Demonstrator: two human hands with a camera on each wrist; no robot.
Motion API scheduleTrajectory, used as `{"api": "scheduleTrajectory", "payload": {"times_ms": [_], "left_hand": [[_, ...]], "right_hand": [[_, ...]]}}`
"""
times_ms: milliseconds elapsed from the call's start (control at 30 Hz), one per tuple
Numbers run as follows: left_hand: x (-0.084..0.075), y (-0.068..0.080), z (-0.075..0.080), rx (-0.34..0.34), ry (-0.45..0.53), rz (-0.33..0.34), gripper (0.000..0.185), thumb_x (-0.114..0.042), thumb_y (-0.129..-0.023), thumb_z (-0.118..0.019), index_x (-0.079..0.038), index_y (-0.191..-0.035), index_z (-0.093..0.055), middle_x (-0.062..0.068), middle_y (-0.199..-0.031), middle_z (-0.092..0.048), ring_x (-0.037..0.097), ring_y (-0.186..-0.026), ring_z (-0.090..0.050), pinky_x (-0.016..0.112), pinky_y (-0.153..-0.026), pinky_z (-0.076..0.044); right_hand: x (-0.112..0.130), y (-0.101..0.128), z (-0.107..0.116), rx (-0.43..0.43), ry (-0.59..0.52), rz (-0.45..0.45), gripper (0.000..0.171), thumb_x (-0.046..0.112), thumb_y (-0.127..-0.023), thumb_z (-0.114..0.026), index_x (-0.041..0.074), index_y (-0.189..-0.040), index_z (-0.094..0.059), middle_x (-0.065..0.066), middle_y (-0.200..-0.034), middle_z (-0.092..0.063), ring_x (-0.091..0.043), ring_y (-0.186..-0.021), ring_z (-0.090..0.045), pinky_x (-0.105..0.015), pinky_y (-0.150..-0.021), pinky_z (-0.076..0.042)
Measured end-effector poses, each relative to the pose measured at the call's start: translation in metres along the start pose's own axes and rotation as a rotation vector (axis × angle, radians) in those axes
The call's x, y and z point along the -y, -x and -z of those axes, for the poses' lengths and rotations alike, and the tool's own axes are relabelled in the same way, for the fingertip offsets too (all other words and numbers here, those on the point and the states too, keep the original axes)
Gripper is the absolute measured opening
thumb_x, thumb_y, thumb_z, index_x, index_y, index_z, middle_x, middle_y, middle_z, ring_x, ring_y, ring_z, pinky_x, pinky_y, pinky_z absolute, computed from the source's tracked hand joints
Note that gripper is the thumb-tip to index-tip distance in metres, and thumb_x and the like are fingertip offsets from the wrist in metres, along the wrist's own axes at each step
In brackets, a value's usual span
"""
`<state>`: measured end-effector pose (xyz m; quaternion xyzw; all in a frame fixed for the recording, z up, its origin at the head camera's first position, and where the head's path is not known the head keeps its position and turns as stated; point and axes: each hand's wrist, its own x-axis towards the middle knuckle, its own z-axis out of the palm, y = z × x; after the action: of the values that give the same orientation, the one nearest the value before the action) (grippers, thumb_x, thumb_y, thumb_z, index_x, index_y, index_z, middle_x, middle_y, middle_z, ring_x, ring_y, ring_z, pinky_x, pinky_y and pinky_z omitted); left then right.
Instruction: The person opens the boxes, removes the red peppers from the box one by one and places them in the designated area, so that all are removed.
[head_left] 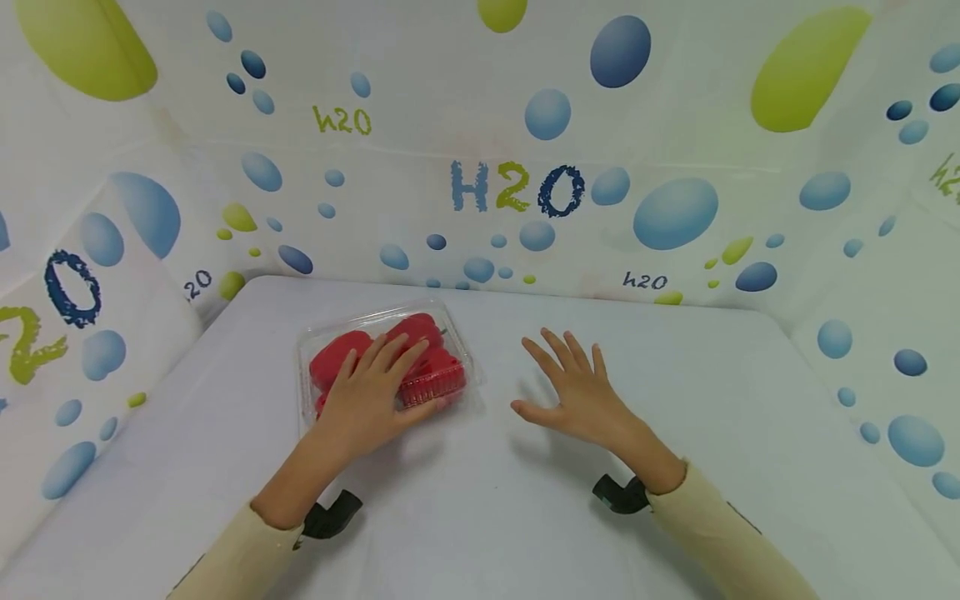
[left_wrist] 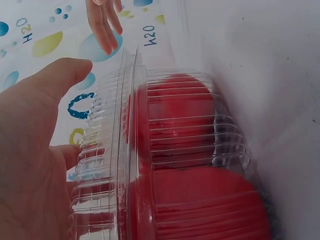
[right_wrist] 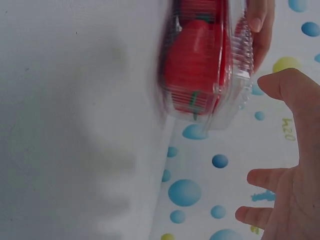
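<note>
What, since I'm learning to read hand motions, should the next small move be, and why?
Probably bring the right hand leftward to the clear container: that hand holds nothing and is apart from it, while the left hand is over its top.

Sits as a closed, clear, ribbed plastic box (head_left: 367, 321) near the far edge of the white surface (head_left: 480, 517), toward its far left corner. Lies flat, slightly askew to that edge. Holds several red pepper-shaped pieces (head_left: 341, 357), with green stems (right_wrist: 194, 100) visible through the plastic.
</note>
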<state>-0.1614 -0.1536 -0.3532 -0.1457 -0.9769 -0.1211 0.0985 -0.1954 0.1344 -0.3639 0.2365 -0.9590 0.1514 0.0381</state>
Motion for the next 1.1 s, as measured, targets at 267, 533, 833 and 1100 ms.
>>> {"api": "scheduleTrajectory", "payload": {"times_ms": [267, 533, 833, 1100], "left_hand": [[0.0, -0.001, -0.004, -0.037, 0.002, -0.006, 0.082, -0.056, -0.075, -0.067, -0.021, -0.143, -0.036, 0.011, -0.144, -0.038, 0.034, -0.135, -0.029, 0.063, -0.107, -0.022], [-0.002, -0.001, -0.007, -0.039, -0.013, -0.007, 0.079, -0.058, -0.075, -0.065, -0.021, -0.14, -0.04, 0.01, -0.143, -0.04, 0.033, -0.135, -0.03, 0.062, -0.107, -0.022], [-0.001, 0.001, -0.007, -0.061, -0.04, -0.006, 0.077, -0.057, -0.073, -0.068, -0.019, -0.136, -0.046, 0.01, -0.141, -0.043, 0.033, -0.135, -0.031, 0.061, -0.106, -0.025], [0.0, 0.001, -0.008, -0.06, -0.057, -0.008, 0.078, -0.057, -0.072, -0.069, -0.019, -0.136, -0.046, 0.011, -0.14, -0.043, 0.034, -0.134, -0.033, 0.062, -0.105, -0.026]], "right_hand": [[0.008, -0.005, -0.005, -0.011, -0.026, 0.033, 0.082, 0.06, -0.082, -0.055, 0.027, -0.148, -0.021, -0.007, -0.155, -0.018, -0.037, -0.141, -0.013, -0.065, -0.108, -0.01], [0.015, -0.008, -0.011, -0.004, -0.072, 0.037, 0.082, 0.057, -0.081, -0.058, 0.024, -0.148, -0.023, -0.009, -0.154, -0.021, -0.038, -0.14, -0.019, -0.063, -0.1, -0.033], [0.023, -0.013, -0.016, -0.004, -0.097, 0.039, 0.08, 0.058, -0.081, -0.057, 0.026, -0.147, -0.025, -0.006, -0.152, -0.025, -0.034, -0.138, -0.025, -0.061, -0.097, -0.037], [0.031, -0.017, -0.025, -0.035, -0.169, 0.071, 0.076, 0.057, -0.083, -0.057, 0.024, -0.145, -0.029, -0.004, -0.149, -0.031, -0.028, -0.135, -0.033, -0.056, -0.096, -0.042]]}}
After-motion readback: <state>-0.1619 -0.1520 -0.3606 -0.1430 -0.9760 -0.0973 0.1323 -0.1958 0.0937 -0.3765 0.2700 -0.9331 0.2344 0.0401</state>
